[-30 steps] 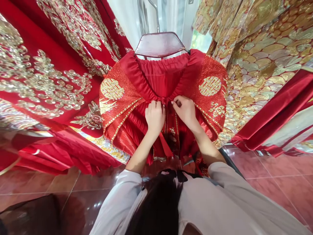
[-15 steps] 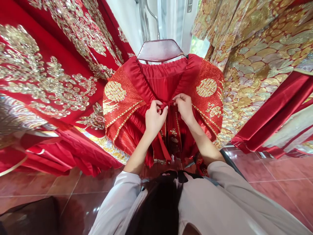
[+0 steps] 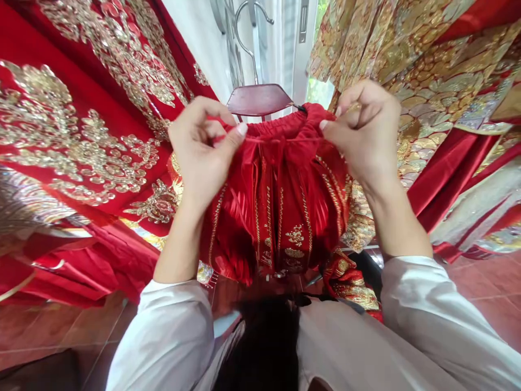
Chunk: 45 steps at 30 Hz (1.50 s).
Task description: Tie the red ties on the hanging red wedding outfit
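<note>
A red garment with gold trim (image 3: 280, 201) hangs on a dark reddish hanger (image 3: 260, 99) in front of me. Its gathered neckline is bunched together. A thin red drawstring (image 3: 285, 141) stretches nearly level across the neck opening. My left hand (image 3: 203, 146) pinches the string's left end between thumb and fingers. On the other side, my right hand (image 3: 364, 130) pinches the right end, fingers curled. Both hands are raised to about the height of the neckline, well apart from each other.
Red fabric with gold beading (image 3: 93, 136) hangs at the left, and gold scale-patterned fabric (image 3: 427, 81) at the right. The hanger's metal hook (image 3: 244, 32) shows above. Below lie reddish floor tiles (image 3: 480, 304). A red and gold cloth bundle (image 3: 352, 282) is low at the right.
My hands have moved apart and up from the middle of the neckline, drawing the string tight. The neckline has gathered closed, the garment's shoulders have pulled inward, and the hanger sits slightly lower in view.
</note>
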### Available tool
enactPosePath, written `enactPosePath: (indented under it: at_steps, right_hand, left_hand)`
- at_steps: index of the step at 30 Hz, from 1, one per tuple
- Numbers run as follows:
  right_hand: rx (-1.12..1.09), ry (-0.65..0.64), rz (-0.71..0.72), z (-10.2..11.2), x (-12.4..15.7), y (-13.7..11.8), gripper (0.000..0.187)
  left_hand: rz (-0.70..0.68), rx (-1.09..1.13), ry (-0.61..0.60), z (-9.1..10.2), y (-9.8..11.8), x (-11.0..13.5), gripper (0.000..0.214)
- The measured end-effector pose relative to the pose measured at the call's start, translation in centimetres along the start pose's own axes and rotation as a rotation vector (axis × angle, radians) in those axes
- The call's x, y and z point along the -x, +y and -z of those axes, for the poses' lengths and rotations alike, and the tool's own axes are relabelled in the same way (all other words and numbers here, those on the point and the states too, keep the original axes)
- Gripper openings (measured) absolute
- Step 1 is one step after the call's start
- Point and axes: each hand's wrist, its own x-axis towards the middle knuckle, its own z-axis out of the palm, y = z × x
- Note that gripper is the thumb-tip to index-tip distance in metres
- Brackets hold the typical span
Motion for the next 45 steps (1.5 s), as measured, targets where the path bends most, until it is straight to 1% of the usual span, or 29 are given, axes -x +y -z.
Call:
enactPosePath:
  at_steps: [2, 4, 6, 7, 9, 10, 11, 13, 14, 16, 19, 21, 24, 27, 29, 30, 32, 35, 37, 40, 41, 42, 44, 45]
  right_hand:
    - [0.058, 0.043, -0.038, 0.7, -1.3, 1.7, 0.023]
    - [0.118, 0.033, -0.106, 0.7, -1.9, 4.1, 0.021]
    - [0.156, -0.043, -0.127, 0.5, -1.9, 6.0, 0.017]
    - [0.171, -0.101, -0.120, 0.4, -1.7, 6.7, 0.014]
    - [0.187, -0.246, -0.086, 0.2, -1.3, 7.0, 0.006]
    - [0.188, -0.327, -0.073, 0.2, -1.1, 6.9, 0.003]
    - [0.188, -0.413, -0.064, 0.2, -1.0, 6.7, 0.002]
    - [0.188, -0.568, -0.057, 0.2, -1.2, 6.2, 0.007]
    - [0.191, -0.626, -0.057, 0.0, -1.3, 6.0, 0.009]
    - [0.199, -0.711, -0.072, -0.4, -1.6, 6.0, 0.012]
    - [0.184, -0.779, -0.134, -1.3, -1.8, 6.3, 0.015]
    - [0.152, -0.783, -0.168, -1.7, -1.6, 6.4, 0.014]
    - [0.118, -0.729, -0.163, -2.0, -1.2, 6.3, 0.015]
    - [0.094, -0.664, -0.129, -2.0, -0.7, 6.1, 0.028]
    - [0.078, -0.684, -0.094, -2.1, -0.3, 5.9, 0.035]
    - [0.073, -0.709, -0.070, -2.1, -0.1, 5.7, 0.035]
    - [0.065, -0.739, -0.020, -2.3, 0.4, 5.5, 0.029]
    - [0.030, -0.711, 0.028, -2.6, 1.0, 5.3, 0.033]
    - [0.023, -0.638, 0.059, -2.6, 1.2, 5.1, 0.031]
    - [-0.008, -0.487, 0.120, -2.6, 1.4, 4.7, 0.023]
    - [-0.046, -0.464, 0.120, -2.6, 1.4, 4.6, 0.024]
    - [-0.097, -0.469, 0.104, -2.8, 1.4, 4.5, 0.026]
    - [-0.206, -0.528, 0.029, -3.4, 1.4, 4.5, 0.031]
    - [-0.250, -0.553, -0.014, -3.9, 1.4, 4.6, 0.035]
  left_hand:
    - [0.044, -0.036, 0.037, 0.3, -1.9, -1.1, 0.024]
    - [0.137, -0.076, 0.063, 0.3, -4.0, -1.3, 0.026]
    - [0.210, -0.046, 0.029, 0.5, -5.4, -0.8, 0.025]
    - [0.243, 0.002, -0.022, 0.7, -5.7, -0.5, 0.024]
    - [0.300, 0.100, -0.167, 1.5, -5.5, 0.4, 0.023]
    - [0.315, 0.115, -0.241, 2.0, -5.2, 0.7, 0.023]
    - [0.317, 0.097, -0.304, 2.4, -4.7, 1.1, 0.023]
    - [0.280, -0.027, -0.381, 3.1, -3.9, 1.6, 0.018]
    - [0.248, -0.115, -0.395, 3.2, -3.6, 1.8, 0.015]
    - [0.179, -0.295, -0.380, 3.1, -3.3, 2.2, 0.007]
    - [0.095, -0.515, -0.273, 2.2, -3.5, 2.6, 0.003]
    - [0.077, -0.583, -0.187, 1.6, -3.8, 2.8, 0.002]
    - [0.071, -0.563, -0.080, 0.9, -4.3, 2.8, 0.005]
    - [0.075, -0.501, -0.015, 0.2, -4.6, 2.7, 0.009]
    - [0.086, -0.472, 0.015, -0.2, -4.6, 2.6, 0.008]
    - [0.085, -0.460, 0.026, -0.4, -4.6, 2.6, 0.007]
    - [0.073, -0.440, 0.021, -0.9, -4.5, 2.5, 0.006]
    - [0.090, -0.372, -0.058, -1.4, -4.3, 2.4, 0.015]
    - [0.133, -0.273, -0.091, -1.7, -4.1, 2.2, 0.018]
    - [0.207, -0.095, -0.087, -1.6, -4.2, 1.9, 0.017]
    - [0.234, -0.036, -0.089, -1.5, -4.3, 1.8, 0.017]
    - [0.254, 0.014, -0.094, -1.4, -4.4, 1.7, 0.018]
    - [0.253, 0.056, -0.112, -1.2, -4.4, 1.6, 0.024]
    - [0.222, 0.041, -0.120, -1.2, -4.3, 1.6, 0.026]
